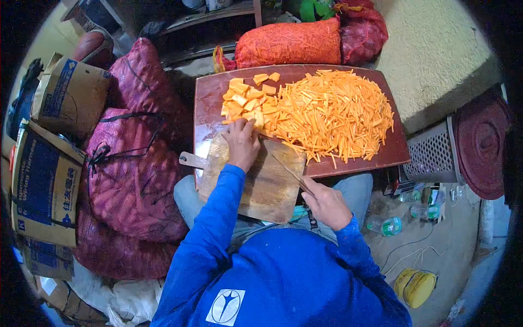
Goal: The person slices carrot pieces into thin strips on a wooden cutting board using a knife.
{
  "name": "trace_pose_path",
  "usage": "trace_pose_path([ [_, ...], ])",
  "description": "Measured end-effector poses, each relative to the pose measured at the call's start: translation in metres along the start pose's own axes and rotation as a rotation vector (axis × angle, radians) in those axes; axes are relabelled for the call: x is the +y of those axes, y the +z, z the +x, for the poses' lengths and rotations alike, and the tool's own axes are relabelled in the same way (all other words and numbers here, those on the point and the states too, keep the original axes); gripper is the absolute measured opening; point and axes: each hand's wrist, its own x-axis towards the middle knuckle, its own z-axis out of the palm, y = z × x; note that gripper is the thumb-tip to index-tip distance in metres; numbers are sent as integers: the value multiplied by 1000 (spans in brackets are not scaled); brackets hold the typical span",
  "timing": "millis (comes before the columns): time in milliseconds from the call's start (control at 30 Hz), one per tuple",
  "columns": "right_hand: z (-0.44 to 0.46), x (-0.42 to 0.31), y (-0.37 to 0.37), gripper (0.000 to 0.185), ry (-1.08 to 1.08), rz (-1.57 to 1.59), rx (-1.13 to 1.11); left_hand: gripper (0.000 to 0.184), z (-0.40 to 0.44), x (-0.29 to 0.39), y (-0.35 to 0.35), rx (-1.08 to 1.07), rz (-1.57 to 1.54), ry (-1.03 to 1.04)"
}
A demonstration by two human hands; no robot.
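My left hand (243,143) reaches over the upper left edge of a worn wooden cutting board (267,185). Its fingers are stretched and slightly apart, and the tips touch a heap of thick orange vegetable chunks (238,98). My right hand (328,204) is wrapped around the handle of a knife (287,168). The blade slants up and left over the board's right half. A large mound of thin orange vegetable strips (340,117) lies right of the chunks, on a dark red tabletop (210,87). The cutting board rests across my lap, its handle pointing left.
Big purple mesh sacks (131,174) and cardboard boxes (46,185) stand at the left. An orange-filled mesh sack (289,43) lies behind the tabletop. On the right are a perforated grey basket (433,152), plastic bottles (391,225) and a yellow container (417,287).
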Motion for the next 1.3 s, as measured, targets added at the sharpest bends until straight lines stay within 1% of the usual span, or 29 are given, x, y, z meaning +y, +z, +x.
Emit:
trace_pose_path([
  [33,0,0,1,46,-5,-15,-9,47,8,-4,-1,-18,63,60],
  [67,-1,0,2,46,-10,-30,-18,47,13,-5,1,-20,63,64],
  [100,-1,2,4,46,-9,-27,-15,48,19,-4,-1,-72,106,79],
  [133,-1,4,8,44,-45,-29,11,48,25,-3,-2,-123,149,93],
  [167,-1,5,10,41,-80,-30,38,53,30,-1,-3,-157,171,96],
  [200,-1,5,10,41,-78,-27,42,53,34,-1,-1,-158,172,102],
  [267,-3,4,11,41,-81,-40,58,48,41,1,3,-240,258,134],
  [300,-4,3,10,41,-76,-39,60,48,45,3,3,-243,255,137],
  [367,-3,0,7,49,-34,-43,-15,39,50,6,1,-259,227,136],
  [400,-4,0,7,49,-35,-43,-14,39,49,6,1,-259,228,137],
  [467,-4,0,8,49,-27,-53,-13,31,47,6,-1,-158,108,161],
  [600,-4,-2,6,49,-7,-59,-55,27,38,-9,13,-149,94,138],
  [667,-5,0,10,42,-66,-77,3,22,38,-9,10,-148,160,175],
  [700,-4,-1,9,42,-69,-78,2,22,38,-11,11,-146,161,172],
  [767,-4,-3,6,49,-20,-74,-50,22,43,-16,15,-167,80,108],
  [800,-3,-3,6,49,-22,-75,-49,22,44,-17,10,-165,80,108],
  [867,-4,-2,4,49,-3,-70,-16,26,45,-18,-1,-2,-231,86],
  [900,-3,-2,3,49,-3,-71,-15,26,44,-15,-6,-2,-231,87],
  [967,-1,-1,1,50,22,-7,11,29,37,-10,-18,3,-451,-218],
  [1000,1,2,2,50,19,-7,9,29,29,-11,-20,5,-449,-220],
  [1067,2,9,5,50,-31,-15,78,28,3,-16,-22,43,-477,-217],
  [1133,4,11,2,50,-35,5,22,27,-31,8,-36,4,-370,-187],
  [1200,7,8,-1,50,-34,28,-41,20,-63,25,-40,-76,-400,-300],
  [1233,7,4,-3,50,-78,97,7,18,-70,35,-51,-20,-345,-195],
  [1267,7,2,-3,50,-118,166,56,18,-76,44,-60,-29,-344,-206],
  [1300,9,1,-2,49,-100,207,31,19,-80,51,-69,-62,-331,-224],
])
